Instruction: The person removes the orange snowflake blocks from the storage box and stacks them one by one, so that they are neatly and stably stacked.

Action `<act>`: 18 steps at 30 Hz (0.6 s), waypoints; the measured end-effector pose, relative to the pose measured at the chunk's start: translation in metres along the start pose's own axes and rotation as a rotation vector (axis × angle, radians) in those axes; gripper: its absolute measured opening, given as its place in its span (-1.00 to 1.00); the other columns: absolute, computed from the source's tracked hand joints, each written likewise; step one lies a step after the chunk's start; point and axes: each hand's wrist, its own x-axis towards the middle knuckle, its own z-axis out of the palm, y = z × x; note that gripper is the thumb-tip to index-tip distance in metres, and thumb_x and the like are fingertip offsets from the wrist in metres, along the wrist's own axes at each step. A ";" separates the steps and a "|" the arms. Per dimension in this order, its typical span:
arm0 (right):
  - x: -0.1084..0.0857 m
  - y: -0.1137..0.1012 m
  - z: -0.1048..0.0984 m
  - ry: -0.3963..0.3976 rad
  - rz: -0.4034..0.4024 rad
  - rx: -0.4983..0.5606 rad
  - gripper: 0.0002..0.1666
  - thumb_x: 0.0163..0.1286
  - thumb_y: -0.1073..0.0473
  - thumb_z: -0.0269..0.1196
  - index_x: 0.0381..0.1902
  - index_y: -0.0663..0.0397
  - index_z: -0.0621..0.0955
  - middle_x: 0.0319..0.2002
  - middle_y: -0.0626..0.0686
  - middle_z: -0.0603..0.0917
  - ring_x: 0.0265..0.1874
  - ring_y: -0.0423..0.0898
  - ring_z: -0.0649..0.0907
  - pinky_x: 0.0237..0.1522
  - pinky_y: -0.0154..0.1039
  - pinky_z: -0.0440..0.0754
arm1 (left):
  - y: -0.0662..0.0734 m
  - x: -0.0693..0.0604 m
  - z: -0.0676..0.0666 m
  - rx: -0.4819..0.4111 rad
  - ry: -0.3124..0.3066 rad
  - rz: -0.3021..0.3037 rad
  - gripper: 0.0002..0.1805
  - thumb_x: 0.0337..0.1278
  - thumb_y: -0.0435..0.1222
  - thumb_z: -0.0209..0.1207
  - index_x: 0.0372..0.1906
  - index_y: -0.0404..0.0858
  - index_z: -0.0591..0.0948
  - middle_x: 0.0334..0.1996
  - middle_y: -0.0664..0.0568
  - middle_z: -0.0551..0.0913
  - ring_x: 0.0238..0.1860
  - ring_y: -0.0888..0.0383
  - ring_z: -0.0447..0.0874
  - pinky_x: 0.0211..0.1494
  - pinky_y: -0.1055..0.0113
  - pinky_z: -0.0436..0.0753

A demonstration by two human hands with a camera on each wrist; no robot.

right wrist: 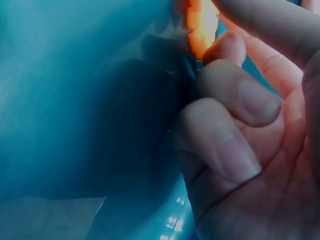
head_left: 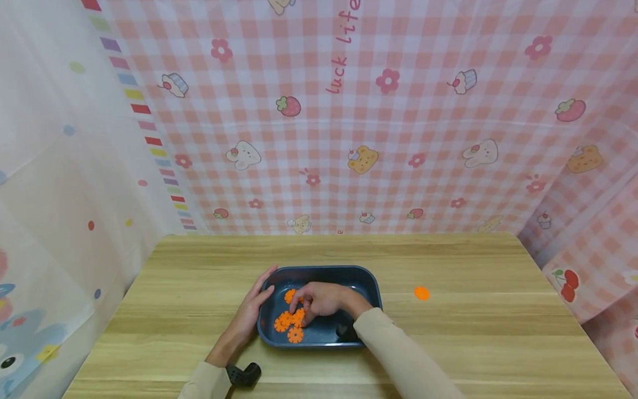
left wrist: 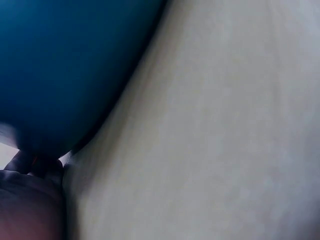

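Observation:
A dark blue tray [head_left: 329,344] with rounded corners holds several orange notched discs [head_left: 295,334], bunched toward its left end. My left hand [head_left: 246,316] grips the tray's left side, the thumb over the rim and the fingers along the outer wall. In the left wrist view, part of that hand [left wrist: 30,200] shows below the blurred blue tray wall [left wrist: 70,65]. My right hand [head_left: 319,299] reaches down into the tray among the discs. The right wrist view shows an orange disc [right wrist: 202,27] edge-on at the fingertips of this hand [right wrist: 240,120], pinched, with other fingers curled.
Another orange disc [head_left: 421,293] lies on the wooden table [head_left: 473,332] to the right of the tray. A black wrist-worn device [head_left: 244,375] shows beside the left wrist. Patterned curtains [head_left: 319,133] hang behind the table and at both sides.

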 end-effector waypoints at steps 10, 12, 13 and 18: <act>-0.001 0.002 0.003 0.043 0.002 -0.033 -0.75 0.18 0.36 0.43 -0.20 -0.02 0.71 -0.68 -0.10 0.45 -0.67 -0.20 0.41 -0.47 -0.40 0.40 | -0.002 0.000 0.000 -0.006 0.004 -0.010 -0.40 0.56 -0.12 -0.16 0.58 -0.02 0.07 0.57 0.04 0.01 0.55 -0.02 -0.05 0.55 -0.06 -0.07; -0.001 0.002 0.003 0.044 0.003 -0.033 -0.75 0.18 0.37 0.42 -0.20 -0.01 0.71 -0.67 -0.10 0.46 -0.66 -0.20 0.42 -0.47 -0.40 0.40 | -0.001 0.000 0.000 -0.006 0.002 -0.009 -0.40 0.55 -0.12 -0.16 0.58 -0.02 0.07 0.57 0.03 0.01 0.55 -0.02 -0.05 0.55 -0.06 -0.07; -0.001 0.002 0.003 0.048 0.005 -0.035 -0.75 0.18 0.37 0.43 -0.21 -0.02 0.71 -0.67 -0.10 0.46 -0.66 -0.20 0.42 -0.47 -0.40 0.41 | -0.001 0.000 0.000 -0.009 0.003 -0.010 -0.40 0.55 -0.12 -0.15 0.57 -0.02 0.07 0.57 0.04 0.01 0.55 -0.02 -0.05 0.54 -0.06 -0.06; -0.001 0.003 0.003 0.062 0.017 -0.042 -0.77 0.18 0.35 0.43 -0.25 -0.04 0.68 -0.68 -0.12 0.45 -0.67 -0.21 0.42 -0.48 -0.40 0.40 | 0.000 0.000 0.000 -0.022 0.001 -0.011 -0.39 0.54 -0.11 -0.13 0.57 -0.02 0.08 0.57 0.04 0.01 0.55 0.00 -0.04 0.54 -0.05 -0.05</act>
